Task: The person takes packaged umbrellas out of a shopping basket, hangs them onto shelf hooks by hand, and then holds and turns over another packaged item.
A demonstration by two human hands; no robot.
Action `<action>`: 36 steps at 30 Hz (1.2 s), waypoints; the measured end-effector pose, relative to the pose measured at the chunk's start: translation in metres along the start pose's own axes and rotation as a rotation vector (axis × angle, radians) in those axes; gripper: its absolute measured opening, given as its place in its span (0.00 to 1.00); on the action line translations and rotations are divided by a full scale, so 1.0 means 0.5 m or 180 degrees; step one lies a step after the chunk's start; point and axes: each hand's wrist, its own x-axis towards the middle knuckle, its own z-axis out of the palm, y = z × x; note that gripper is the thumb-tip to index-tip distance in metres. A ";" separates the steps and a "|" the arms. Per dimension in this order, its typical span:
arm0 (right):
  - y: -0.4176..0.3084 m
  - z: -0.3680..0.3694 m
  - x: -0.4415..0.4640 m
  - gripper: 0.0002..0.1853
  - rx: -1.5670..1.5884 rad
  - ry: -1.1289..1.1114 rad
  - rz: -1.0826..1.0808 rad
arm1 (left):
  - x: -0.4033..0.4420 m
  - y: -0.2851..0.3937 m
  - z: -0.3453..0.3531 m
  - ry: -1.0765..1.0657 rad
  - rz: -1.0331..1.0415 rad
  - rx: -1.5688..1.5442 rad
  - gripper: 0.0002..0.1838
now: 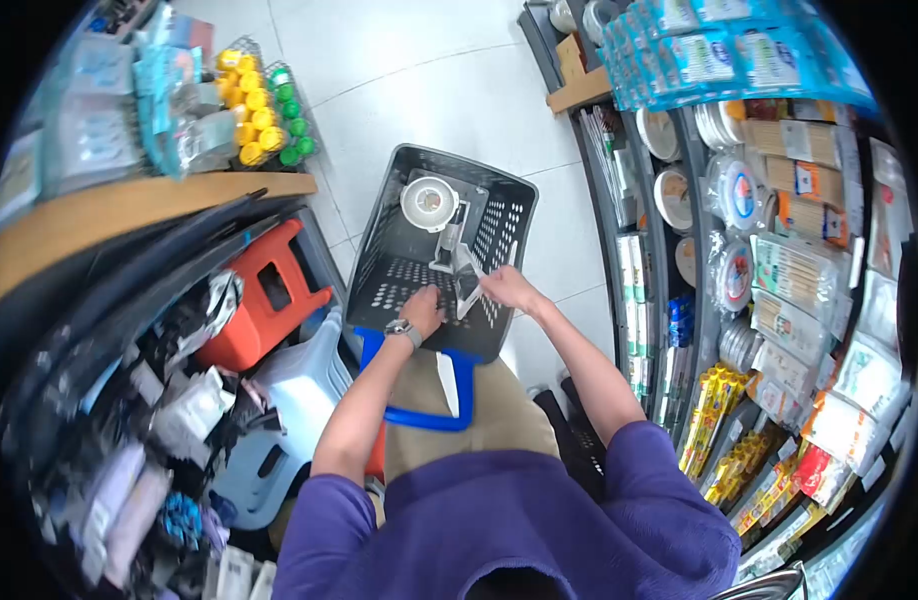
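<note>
A dark grey shopping basket (519,190) with perforated walls stands in front of me, its blue handle (429,417) folded toward my body. My right hand (509,288) is at the basket's right side, its fingers closed on the edge of a flat grey-and-white package (468,280) tilted inside. My left hand (424,308), with a watch on the wrist, is over the near part of the basket; its fingers are curled, and what they hold, if anything, is hidden. At the basket's far end lies a round white container (429,203), with a slim packaged item (449,240) beside it.
Shelves of packaged skewers (794,258) and blue packets (769,55) rise on the right. On the left are an orange plastic stool (254,330), a light blue stool (309,370) and a wire rack of yellow-capped bottles (254,105). Pale floor tiles (409,80) stretch ahead.
</note>
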 end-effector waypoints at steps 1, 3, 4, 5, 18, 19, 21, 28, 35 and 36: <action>-0.024 0.003 -0.072 0.20 -0.0023 -0.0013 -0.0029 | -0.053 0.038 -0.030 0.0140 0.0257 -0.0097 0.22; -0.093 -0.007 -0.210 0.18 0.0038 -0.0352 -0.0590 | -0.135 0.120 -0.099 0.0158 0.0293 -0.0247 0.32; -0.110 -0.006 -0.277 0.18 0.0008 -0.0377 -0.0646 | -0.181 0.155 -0.126 0.0534 0.0794 -0.0073 0.36; -0.129 -0.010 -0.337 0.17 -0.0121 -0.0509 -0.0972 | -0.220 0.200 -0.170 0.0930 0.1310 0.0134 0.41; -0.527 -0.076 -0.821 0.13 -0.1075 -0.2481 -0.2840 | -0.654 0.614 -0.407 0.1347 0.2442 -0.0759 0.41; -0.556 -0.074 -0.832 0.13 -0.1140 -0.2504 -0.2899 | -0.662 0.617 -0.414 0.1532 0.2313 -0.0882 0.38; -0.607 -0.055 -0.866 0.12 -0.0679 -0.2282 -0.2637 | -0.688 0.636 -0.433 0.2237 0.2429 -0.0789 0.32; -0.650 0.058 -0.820 0.22 0.0919 -0.2299 -0.3247 | -0.823 0.620 -0.468 0.3130 0.1624 -0.3039 0.26; -0.669 0.212 -0.892 0.18 0.0553 -0.2448 -0.3846 | -0.927 0.551 -0.505 0.4020 0.1463 -0.3362 0.21; -0.674 0.240 -0.903 0.17 0.0499 -0.2370 -0.3883 | -0.942 0.548 -0.507 0.4164 0.1553 -0.3367 0.21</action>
